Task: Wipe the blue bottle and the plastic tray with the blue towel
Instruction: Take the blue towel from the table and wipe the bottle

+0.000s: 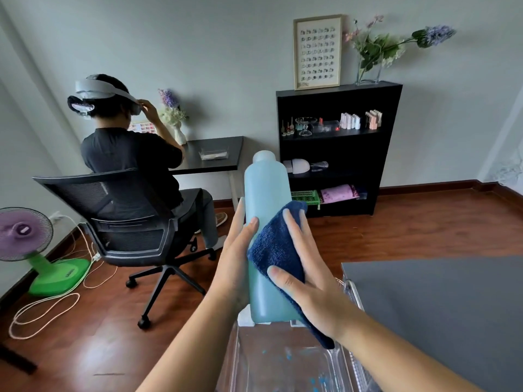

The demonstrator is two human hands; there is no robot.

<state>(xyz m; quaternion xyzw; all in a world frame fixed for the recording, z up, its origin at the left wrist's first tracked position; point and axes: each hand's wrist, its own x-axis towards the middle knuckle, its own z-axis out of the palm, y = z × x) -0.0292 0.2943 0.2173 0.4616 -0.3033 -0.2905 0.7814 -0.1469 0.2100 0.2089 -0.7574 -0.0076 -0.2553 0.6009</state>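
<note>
While the left hand [235, 256] gripped its lower half, thumb in front and fingers behind, the one blue bottle [266, 188] stood close to vertical, long axis running bottom to top, cap end up. Its base sat at the far rim of the single clear plastic tray [283, 363]; whether the two touched could not be told. The tray lay by the left edge of the grey counter [438, 306], with blue specks on its floor. The right hand [314, 278] lay flat on the bottle's right side, its fingers [294, 222] straight and spread apart, pressing the one folded blue towel [274, 250] against the plastic. The towel's lower corner hung down past the wrist toward the tray. Beyond were one seated person [127, 154], one black shelf [339, 148] and one fan [25, 233].
</note>
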